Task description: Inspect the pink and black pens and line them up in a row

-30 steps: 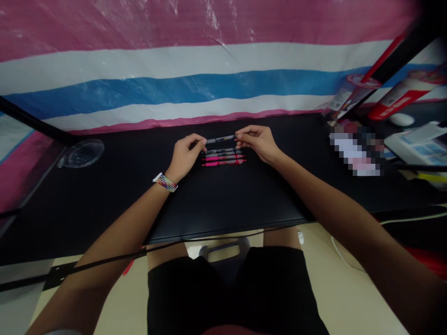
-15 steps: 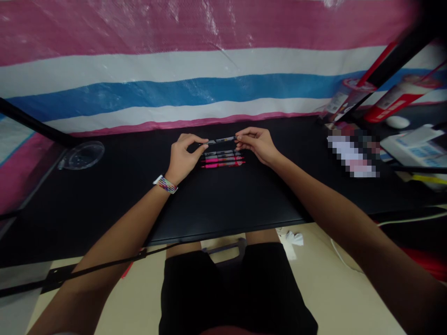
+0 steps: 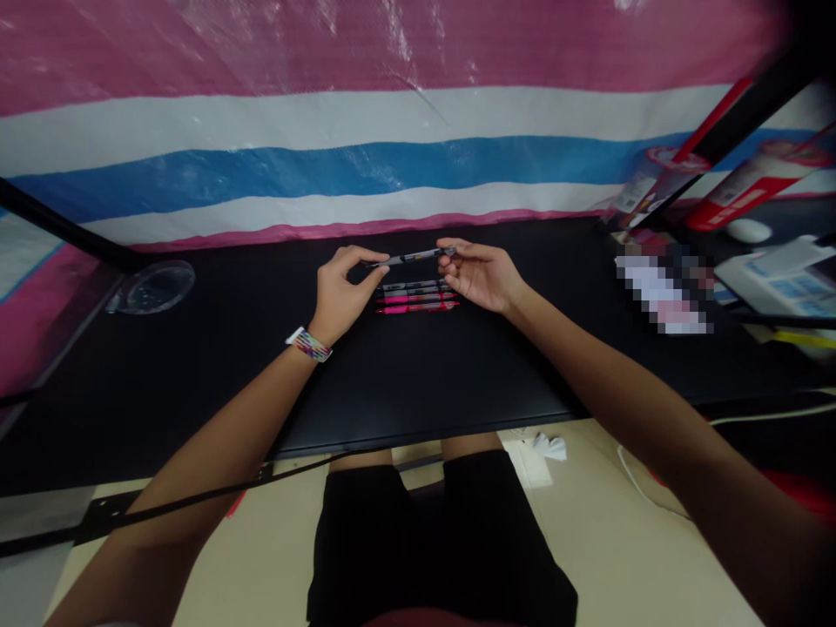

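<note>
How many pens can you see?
5. One slim grey pen is held up between the left hand and right hand. Two dark pens and two pink pens lie in a row on the black table beneath.

The scene is being viewed from a single head-worn camera, aimed forward and steeply down over the black counter (image 3: 196,366). Both forearms are being seen from close above, reaching away toward the striped sheet (image 3: 392,165) behind the counter.
</note>
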### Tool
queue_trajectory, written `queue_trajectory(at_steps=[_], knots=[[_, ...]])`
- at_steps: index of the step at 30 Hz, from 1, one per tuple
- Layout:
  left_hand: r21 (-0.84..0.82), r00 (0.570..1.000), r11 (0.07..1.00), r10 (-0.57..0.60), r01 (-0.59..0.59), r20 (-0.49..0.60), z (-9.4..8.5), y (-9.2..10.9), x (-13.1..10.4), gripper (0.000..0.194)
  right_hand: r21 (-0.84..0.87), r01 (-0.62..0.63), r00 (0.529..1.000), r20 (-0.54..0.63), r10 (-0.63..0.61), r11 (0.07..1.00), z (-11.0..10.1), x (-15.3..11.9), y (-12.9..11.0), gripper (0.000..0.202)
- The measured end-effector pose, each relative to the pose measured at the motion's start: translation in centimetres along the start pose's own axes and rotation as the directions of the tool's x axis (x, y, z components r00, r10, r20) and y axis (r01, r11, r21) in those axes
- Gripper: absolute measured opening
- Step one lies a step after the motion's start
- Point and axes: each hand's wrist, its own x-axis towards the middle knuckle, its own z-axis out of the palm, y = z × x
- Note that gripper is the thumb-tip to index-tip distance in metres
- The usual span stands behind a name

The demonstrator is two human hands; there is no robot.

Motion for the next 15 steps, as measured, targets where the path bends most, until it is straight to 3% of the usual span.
queue_trajectory(at_steps=[6, 15], knots=[[0.015, 0.999, 1.0, 0.026, -0.026, -0.018, 0.05, 0.11, 0.06, 0.009, 0.156, -0.053, 0.999, 0.018, 0.051, 0.986, 0.16, 0.26, 0.16, 0.027], [0.016, 1.0, 1.0, 0.017, -0.017, -0.011, 0.1, 0.07, 0.05, 0.014, 0.119, -0.01, 1.0, -0.015, 0.012, 0.993, 0.71, -0.38, -0.23, 0.033]])
